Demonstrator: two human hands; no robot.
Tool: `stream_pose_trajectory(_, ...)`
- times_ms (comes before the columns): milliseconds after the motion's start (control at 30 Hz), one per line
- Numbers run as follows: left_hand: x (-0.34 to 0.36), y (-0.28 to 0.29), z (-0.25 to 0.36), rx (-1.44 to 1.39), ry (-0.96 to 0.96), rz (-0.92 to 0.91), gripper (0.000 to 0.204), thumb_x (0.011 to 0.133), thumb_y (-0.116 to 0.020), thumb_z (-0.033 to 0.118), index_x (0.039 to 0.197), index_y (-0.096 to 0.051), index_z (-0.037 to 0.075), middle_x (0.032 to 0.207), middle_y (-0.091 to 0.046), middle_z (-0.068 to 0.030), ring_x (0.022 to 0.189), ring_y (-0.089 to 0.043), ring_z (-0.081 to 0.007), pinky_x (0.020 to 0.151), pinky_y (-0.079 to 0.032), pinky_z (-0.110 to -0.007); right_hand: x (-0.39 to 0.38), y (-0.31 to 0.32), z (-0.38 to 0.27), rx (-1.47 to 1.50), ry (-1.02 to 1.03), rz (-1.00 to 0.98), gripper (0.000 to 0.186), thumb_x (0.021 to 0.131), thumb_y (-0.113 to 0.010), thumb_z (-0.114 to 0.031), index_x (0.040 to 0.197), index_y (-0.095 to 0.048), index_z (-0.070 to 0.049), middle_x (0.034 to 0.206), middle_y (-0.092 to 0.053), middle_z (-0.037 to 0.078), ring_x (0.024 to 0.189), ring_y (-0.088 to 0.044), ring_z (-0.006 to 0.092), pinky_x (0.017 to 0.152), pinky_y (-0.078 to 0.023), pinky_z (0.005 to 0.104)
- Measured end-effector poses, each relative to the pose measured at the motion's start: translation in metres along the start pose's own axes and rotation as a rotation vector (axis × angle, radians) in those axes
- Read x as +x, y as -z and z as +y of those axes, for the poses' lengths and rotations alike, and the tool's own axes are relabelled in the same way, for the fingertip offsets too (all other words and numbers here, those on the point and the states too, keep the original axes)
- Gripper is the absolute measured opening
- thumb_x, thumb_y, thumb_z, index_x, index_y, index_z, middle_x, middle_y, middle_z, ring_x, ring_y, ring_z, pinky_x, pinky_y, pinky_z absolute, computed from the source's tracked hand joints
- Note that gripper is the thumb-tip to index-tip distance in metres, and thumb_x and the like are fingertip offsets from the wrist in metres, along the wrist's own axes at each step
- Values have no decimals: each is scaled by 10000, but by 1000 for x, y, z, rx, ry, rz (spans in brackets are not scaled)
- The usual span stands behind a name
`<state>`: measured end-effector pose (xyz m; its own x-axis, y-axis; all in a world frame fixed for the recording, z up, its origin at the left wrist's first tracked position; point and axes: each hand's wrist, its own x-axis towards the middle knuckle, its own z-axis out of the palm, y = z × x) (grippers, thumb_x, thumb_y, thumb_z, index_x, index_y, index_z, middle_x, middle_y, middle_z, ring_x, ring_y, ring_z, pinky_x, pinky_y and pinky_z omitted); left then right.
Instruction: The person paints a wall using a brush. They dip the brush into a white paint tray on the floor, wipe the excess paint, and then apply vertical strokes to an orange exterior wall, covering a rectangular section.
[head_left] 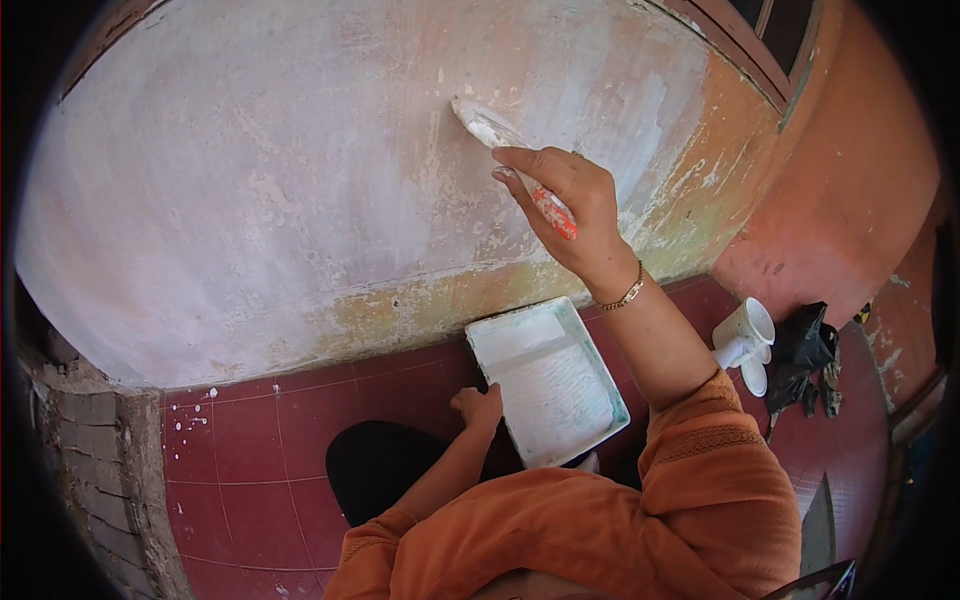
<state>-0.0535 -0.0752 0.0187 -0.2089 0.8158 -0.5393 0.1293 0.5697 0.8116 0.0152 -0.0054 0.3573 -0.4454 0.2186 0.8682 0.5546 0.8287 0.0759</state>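
My right hand [570,200] is raised in front of the wall and closed around a paintbrush [555,212]. The brush has a red-orange handle smeared with white, and its white-coated bristles point up and left at the wall [330,170]. Whitish paint covers much of that wall unevenly, with flaking patches. Low down, my left hand [478,407] has its fingers curled at the left edge of a paint tray [612,385]; the grip is partly hidden. White paint lies in the tray, which rests on the floor between the wall and my body.
Red tiles [250,430] make up the floor, with white drips at the left. A white tub [745,330] and a black plastic bag [803,350] sit to the right. Brickwork [95,450] borders the floor at left. A window frame [735,45] is at upper right.
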Motion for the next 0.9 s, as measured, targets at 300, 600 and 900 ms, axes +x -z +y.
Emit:
stream_pose_trajectory(300,21,-3,-17,15,9,165,585,846,-643,264,1217,-403,-119,1287,-292,-259,1120,-482,-386,973,-422,-452,-142,-63,13,-178,0,-144,430,707,-656,-124,1135,-622,-99,777,-505,60,664,-573,213,570,-467,332)
stream_pose_trajectory(600,12,7,-13,-51,44,181,654,859,-601,305,1266,-382,-158,1358,-249,-322,1204,-416,-423,1012,-363,-454,-227,-61,0,14,-171,-557,382,748,-643,-127,1129,-624,-122,819,-562,93,759,-623,269,670,-507,375)
stream_pose_trajectory(900,18,7,-15,-61,136,196,575,894,-575,265,1261,-389,-137,1331,-263,-275,1141,-482,-418,996,-423,-455,-72,9,31,287,-288,114,257,760,-656,13,1002,-685,-69,891,-683,139,767,-646,307,688,-506,348)
